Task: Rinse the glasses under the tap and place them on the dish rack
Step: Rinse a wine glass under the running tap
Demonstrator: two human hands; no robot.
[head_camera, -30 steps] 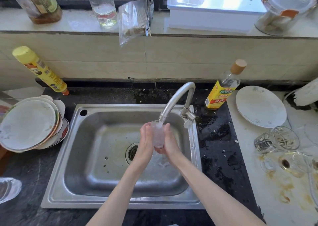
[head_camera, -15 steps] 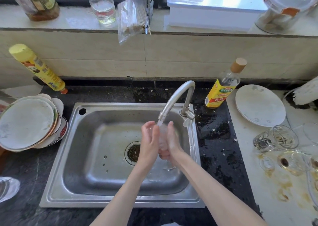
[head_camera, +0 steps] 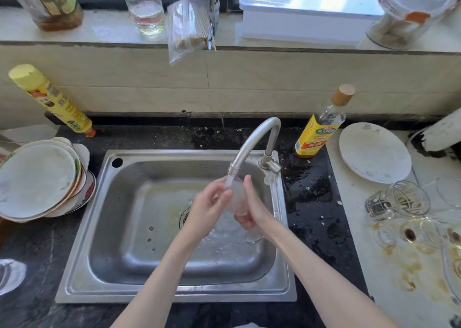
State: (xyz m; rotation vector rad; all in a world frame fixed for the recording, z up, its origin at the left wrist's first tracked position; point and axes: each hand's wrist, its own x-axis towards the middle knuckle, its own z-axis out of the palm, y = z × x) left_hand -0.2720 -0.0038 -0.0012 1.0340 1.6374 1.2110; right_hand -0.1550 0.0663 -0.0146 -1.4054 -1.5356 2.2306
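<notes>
The rinsing step is in hand. A clear stemmed glass (head_camera: 237, 198) sits directly under the spout of the tap (head_camera: 252, 145), with water running over its bowl, above the right half of the sink (head_camera: 104, 203). The right hand (head_camera: 252, 203) is wrapped round the glass from the tap's side, fingers reaching up along the bowl; the stem and foot show below that hand. The left hand (head_camera: 208, 209) is on the far side of the glass from the tap's base, fingers loosely bent with their tips at the bowl, seemingly rubbing it; whether it truly grips cannot be told. Both forearms reach in from the near edge of the sink and meet below the spout.

To the right of the tap, on the pale worktop (head_camera: 389, 277), more dirty glasses (head_camera: 396, 200) lie tipped over among brown stains, so the job looks far from done. No dish rack can be made out; the next move calls for lifting the wet, slippery glass clear of the spout without knocking it.
</notes>
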